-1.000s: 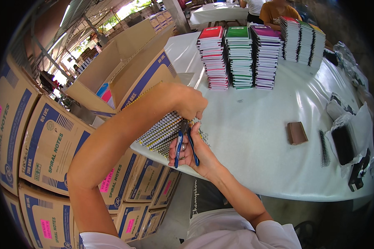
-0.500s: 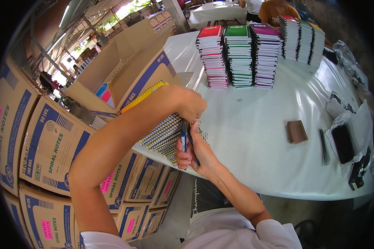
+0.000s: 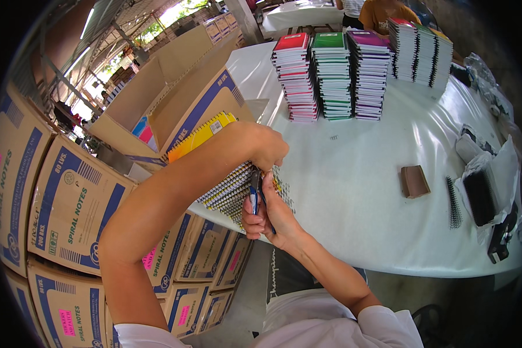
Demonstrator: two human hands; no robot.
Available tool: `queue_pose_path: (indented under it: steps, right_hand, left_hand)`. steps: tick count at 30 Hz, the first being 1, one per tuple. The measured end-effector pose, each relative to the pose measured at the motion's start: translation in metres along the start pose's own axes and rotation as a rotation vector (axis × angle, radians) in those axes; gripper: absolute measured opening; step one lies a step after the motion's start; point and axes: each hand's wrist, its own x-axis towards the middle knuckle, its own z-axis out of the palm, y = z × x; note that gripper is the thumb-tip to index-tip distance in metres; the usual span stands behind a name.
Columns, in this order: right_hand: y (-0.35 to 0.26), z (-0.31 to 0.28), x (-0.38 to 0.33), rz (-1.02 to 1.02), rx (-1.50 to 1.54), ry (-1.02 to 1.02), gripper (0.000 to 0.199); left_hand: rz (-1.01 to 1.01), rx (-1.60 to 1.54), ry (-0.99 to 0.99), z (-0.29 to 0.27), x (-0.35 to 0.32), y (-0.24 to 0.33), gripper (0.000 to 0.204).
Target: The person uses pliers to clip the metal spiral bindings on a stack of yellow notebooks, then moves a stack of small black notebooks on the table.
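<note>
My right hand (image 3: 264,211) is wrapped around blue-handled pliers (image 3: 254,194), their dark jaws pointing up toward the spiral bindings. Just beyond the jaws, my left hand (image 3: 268,148) is curled closed over the upper end of the bindings; what its fingers grip is hidden under it. Below my left forearm lies a stack of spiral notebooks (image 3: 223,191), its rows of wire coils facing me at the table's near left edge. A yellow cover (image 3: 200,138) shows past the forearm. The pliers' tips and the wire end are too small to make out.
An open carton (image 3: 197,113) stands left of the notebooks, with closed cartons (image 3: 69,209) stacked beside me. Red, green and purple notebook piles (image 3: 332,75) stand at the back. A small brown box (image 3: 414,181), loose coils (image 3: 453,203) and plastic wrapping (image 3: 504,174) lie at right.
The yellow cover has lifted and more of its face shows beyond my left forearm. The pliers and both hands stay at the bindings, with only a slight shift of the right hand.
</note>
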Motion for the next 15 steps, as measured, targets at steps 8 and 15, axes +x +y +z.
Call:
queue_pose_path:
  steps: [8,15]
  right_hand:
    - [0.011,0.031,0.001,-0.161,-0.286,0.516,0.078]
    - [0.007,-0.025,-0.004,-0.051,0.081,-0.076,0.080]
  left_hand:
    - [-0.063,-0.047,-0.021,0.000,0.002,0.003,0.038]
    - [-0.047,0.045,-0.050,-0.002,0.011,0.006,0.044]
